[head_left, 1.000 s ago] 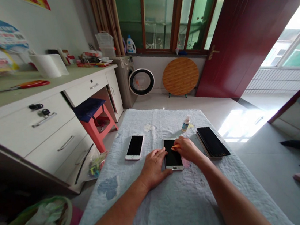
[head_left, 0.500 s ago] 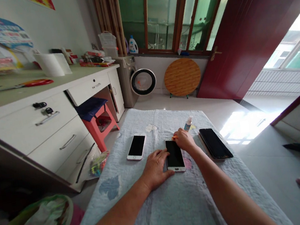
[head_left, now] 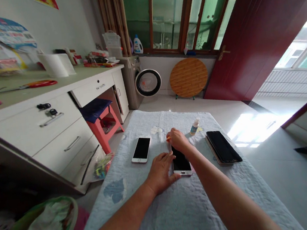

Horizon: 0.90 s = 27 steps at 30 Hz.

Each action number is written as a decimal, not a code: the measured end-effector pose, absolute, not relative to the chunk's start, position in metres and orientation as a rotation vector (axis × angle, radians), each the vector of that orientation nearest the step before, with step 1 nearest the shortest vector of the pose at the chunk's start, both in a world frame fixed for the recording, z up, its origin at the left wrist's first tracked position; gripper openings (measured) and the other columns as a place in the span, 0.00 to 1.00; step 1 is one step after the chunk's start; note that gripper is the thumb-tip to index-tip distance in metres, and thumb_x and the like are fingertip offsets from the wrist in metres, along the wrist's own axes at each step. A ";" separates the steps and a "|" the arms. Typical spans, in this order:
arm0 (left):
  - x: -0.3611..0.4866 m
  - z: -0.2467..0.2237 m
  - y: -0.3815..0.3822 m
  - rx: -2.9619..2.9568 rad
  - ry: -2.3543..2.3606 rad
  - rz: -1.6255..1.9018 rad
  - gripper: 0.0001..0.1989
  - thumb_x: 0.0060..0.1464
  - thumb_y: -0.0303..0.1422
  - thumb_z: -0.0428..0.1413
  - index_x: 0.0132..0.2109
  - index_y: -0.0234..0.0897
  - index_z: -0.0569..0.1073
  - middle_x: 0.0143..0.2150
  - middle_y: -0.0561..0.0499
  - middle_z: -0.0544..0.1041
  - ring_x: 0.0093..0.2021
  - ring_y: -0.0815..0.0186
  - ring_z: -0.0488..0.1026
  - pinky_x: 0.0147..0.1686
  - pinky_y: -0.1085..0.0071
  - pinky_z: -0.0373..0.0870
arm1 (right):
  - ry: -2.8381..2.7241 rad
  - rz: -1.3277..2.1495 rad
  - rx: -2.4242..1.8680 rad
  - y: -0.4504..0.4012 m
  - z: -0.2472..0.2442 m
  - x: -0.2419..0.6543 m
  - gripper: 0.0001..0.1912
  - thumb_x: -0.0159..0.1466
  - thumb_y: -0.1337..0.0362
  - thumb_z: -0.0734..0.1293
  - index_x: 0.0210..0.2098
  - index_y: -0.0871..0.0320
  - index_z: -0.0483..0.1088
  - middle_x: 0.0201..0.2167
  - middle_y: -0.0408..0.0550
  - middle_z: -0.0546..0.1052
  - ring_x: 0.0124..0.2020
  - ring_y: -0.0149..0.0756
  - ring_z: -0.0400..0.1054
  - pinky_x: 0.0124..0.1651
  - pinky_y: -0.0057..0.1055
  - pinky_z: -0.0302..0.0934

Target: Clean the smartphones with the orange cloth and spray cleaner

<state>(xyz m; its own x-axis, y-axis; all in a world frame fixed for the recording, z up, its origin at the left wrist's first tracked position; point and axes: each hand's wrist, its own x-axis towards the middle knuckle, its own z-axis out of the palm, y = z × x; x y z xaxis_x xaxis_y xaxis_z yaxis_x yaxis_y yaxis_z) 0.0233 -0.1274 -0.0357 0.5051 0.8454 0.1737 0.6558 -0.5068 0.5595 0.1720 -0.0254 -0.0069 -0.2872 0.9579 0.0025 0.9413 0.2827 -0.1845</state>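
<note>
A white-framed smartphone [head_left: 182,164] with a dark screen lies face up on the cloth in the middle. My left hand [head_left: 162,170] holds it along its left side, fingers at the upper edge and thumb near the bottom corner. Over the phone's top end, my right hand [head_left: 178,140] is closed on a small orange item [head_left: 168,139], mostly hidden by the fingers, so its kind cannot be made out. To the left lies another white smartphone [head_left: 141,149]. A black-screened phone [head_left: 223,146] rests on the right, atop a lighter flat object. A small spray bottle [head_left: 194,127] stands beyond my right hand.
A pale blue quilted cloth [head_left: 181,217] covers the table. Left are a white desk [head_left: 61,125] with drawers, a red stool [head_left: 103,131] and a bin [head_left: 79,215]. Farther back stand a washing machine [head_left: 134,83] with its door open and a round wooden board [head_left: 188,76].
My right hand has moved left across the phone's top end with the orange item, uncovering more of the spray bottle. My left hand stays at the phone's left side. The view has shifted slightly.
</note>
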 end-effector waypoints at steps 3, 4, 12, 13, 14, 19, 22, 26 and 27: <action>0.024 -0.034 -0.129 2.327 1.254 0.589 0.33 0.45 0.41 0.65 0.57 0.36 0.68 0.62 0.41 0.67 0.62 0.49 0.62 0.62 0.52 0.58 | -2.432 0.219 -1.818 -0.026 -0.009 0.176 0.14 0.65 0.68 0.59 0.42 0.60 0.76 0.42 0.55 0.73 0.41 0.36 0.68 0.44 0.28 0.57; 0.025 -0.034 -0.129 2.327 1.261 0.591 0.32 0.45 0.41 0.65 0.57 0.36 0.68 0.62 0.41 0.67 0.62 0.49 0.62 0.62 0.52 0.57 | -2.436 0.218 -1.825 -0.026 -0.008 0.179 0.14 0.65 0.68 0.59 0.42 0.60 0.76 0.42 0.55 0.73 0.42 0.37 0.68 0.44 0.28 0.57; 0.028 -0.031 -0.132 2.318 1.308 0.618 0.33 0.44 0.39 0.65 0.57 0.37 0.67 0.60 0.43 0.70 0.59 0.51 0.64 0.60 0.55 0.60 | -2.423 0.226 -1.956 -0.027 -0.002 0.214 0.13 0.62 0.70 0.61 0.39 0.59 0.78 0.41 0.57 0.74 0.39 0.39 0.70 0.40 0.30 0.58; 0.028 -0.031 -0.132 2.319 1.303 0.626 0.33 0.44 0.39 0.65 0.57 0.37 0.67 0.59 0.43 0.70 0.59 0.51 0.64 0.60 0.55 0.60 | -2.413 0.226 -1.970 -0.027 -0.002 0.219 0.14 0.62 0.70 0.61 0.40 0.59 0.78 0.41 0.57 0.74 0.39 0.38 0.70 0.40 0.30 0.58; 0.028 -0.031 -0.132 2.321 1.297 0.634 0.33 0.44 0.40 0.65 0.57 0.37 0.67 0.59 0.43 0.70 0.59 0.51 0.64 0.60 0.56 0.60 | -2.401 0.225 -1.983 -0.028 -0.003 0.223 0.14 0.62 0.70 0.61 0.41 0.60 0.77 0.41 0.58 0.74 0.39 0.38 0.70 0.40 0.30 0.58; 0.027 -0.031 -0.131 2.331 1.269 0.644 0.33 0.45 0.42 0.64 0.57 0.37 0.67 0.60 0.43 0.69 0.59 0.51 0.64 0.59 0.56 0.60 | -2.338 0.212 -2.037 -0.036 -0.010 0.234 0.14 0.64 0.70 0.59 0.40 0.64 0.76 0.39 0.60 0.75 0.40 0.38 0.70 0.42 0.29 0.59; 0.027 -0.034 -0.130 2.338 1.254 0.649 0.33 0.46 0.45 0.63 0.58 0.38 0.66 0.60 0.43 0.69 0.60 0.51 0.63 0.60 0.55 0.59 | -2.307 0.208 -2.059 -0.047 -0.012 0.234 0.15 0.66 0.67 0.58 0.35 0.66 0.76 0.36 0.61 0.77 0.40 0.40 0.71 0.40 0.28 0.59; 0.026 -0.037 -0.130 2.360 1.257 0.634 0.33 0.48 0.47 0.61 0.58 0.37 0.66 0.62 0.42 0.67 0.61 0.50 0.62 0.60 0.53 0.58 | -2.279 0.232 -2.083 -0.067 -0.011 0.230 0.16 0.66 0.65 0.59 0.33 0.65 0.76 0.33 0.61 0.78 0.37 0.40 0.72 0.36 0.28 0.58; 0.026 -0.038 -0.130 2.365 1.262 0.633 0.33 0.48 0.47 0.61 0.58 0.37 0.66 0.63 0.42 0.67 0.61 0.49 0.62 0.60 0.53 0.58 | -2.272 0.235 -2.088 -0.072 -0.010 0.229 0.15 0.66 0.66 0.59 0.33 0.66 0.76 0.34 0.61 0.78 0.37 0.40 0.72 0.36 0.29 0.58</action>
<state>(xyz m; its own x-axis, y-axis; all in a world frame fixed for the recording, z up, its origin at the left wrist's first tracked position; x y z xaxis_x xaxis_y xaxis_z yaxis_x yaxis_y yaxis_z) 0.0260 -0.1296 -0.0381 0.4939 0.8446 0.2069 0.6713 -0.5216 0.5266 0.2288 -0.0723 -0.0101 -0.0891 0.9937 -0.0676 0.9866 0.0788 -0.1431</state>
